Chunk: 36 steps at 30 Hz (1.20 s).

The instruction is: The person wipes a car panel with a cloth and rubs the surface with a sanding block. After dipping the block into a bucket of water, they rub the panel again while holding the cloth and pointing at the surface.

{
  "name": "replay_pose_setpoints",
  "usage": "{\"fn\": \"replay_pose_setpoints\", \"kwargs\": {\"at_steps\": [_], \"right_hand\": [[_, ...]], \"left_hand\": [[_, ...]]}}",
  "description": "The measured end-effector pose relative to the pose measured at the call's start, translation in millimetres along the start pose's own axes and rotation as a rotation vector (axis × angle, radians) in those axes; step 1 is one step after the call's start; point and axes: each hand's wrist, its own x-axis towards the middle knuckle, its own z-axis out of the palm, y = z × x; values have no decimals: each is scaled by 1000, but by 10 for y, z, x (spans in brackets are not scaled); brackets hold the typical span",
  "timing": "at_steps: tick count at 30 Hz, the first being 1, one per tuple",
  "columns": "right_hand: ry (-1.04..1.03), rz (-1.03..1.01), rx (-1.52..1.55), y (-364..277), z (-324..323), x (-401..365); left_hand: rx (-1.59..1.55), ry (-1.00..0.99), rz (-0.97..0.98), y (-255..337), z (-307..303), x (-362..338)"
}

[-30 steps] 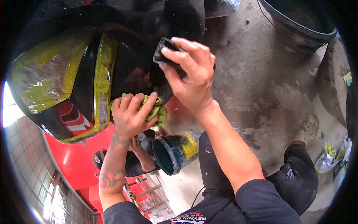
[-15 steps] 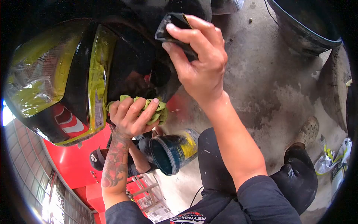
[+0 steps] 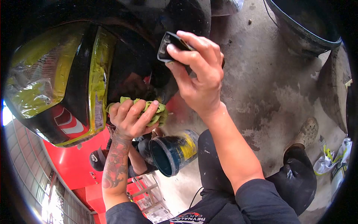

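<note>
My right hand (image 3: 199,71) is closed around a black sanding block (image 3: 172,45), with the thumb and fingers pinching its sides. The block is over the glossy black car panel (image 3: 182,18); whether its underside touches the panel is hidden. Lower left, my left hand (image 3: 130,117) is wrapped round a crumpled yellow-green cloth (image 3: 158,114), bunched under the fingers. That hand is close to the dark lower bodywork. Beside it on the car, a lamp (image 3: 44,71) is covered with clear film and yellow-green tape (image 3: 97,74).
A dark bucket (image 3: 158,155) with a yellow label lies in view below my hands. Next to it is another person wearing a black cap (image 3: 97,159). At top right stands a large dark tub (image 3: 305,37), and plastic bags (image 3: 332,160) lie on the concrete floor (image 3: 257,93).
My right hand has moved the sanding block down the view, a little toward my body. The left hand with the cloth has stayed almost still.
</note>
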Motion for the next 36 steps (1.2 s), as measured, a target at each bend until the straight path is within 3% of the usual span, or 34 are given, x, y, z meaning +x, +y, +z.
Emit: {"fn": "replay_pose_setpoints", "kwargs": {"at_steps": [6,12,17,36], "right_hand": [[2,-107,23,162,75,314],[-48,3,28,12,-19,20],[-6,-76,-7,118,88,339],[38,65,-15,-22,56,93]], "left_hand": [[-1,0,-16,19,-1,0],[-5,-4,-8,4,9,-3],[-12,0,-27,29,9,-14],[-7,-2,-31,29,-13,17]]}}
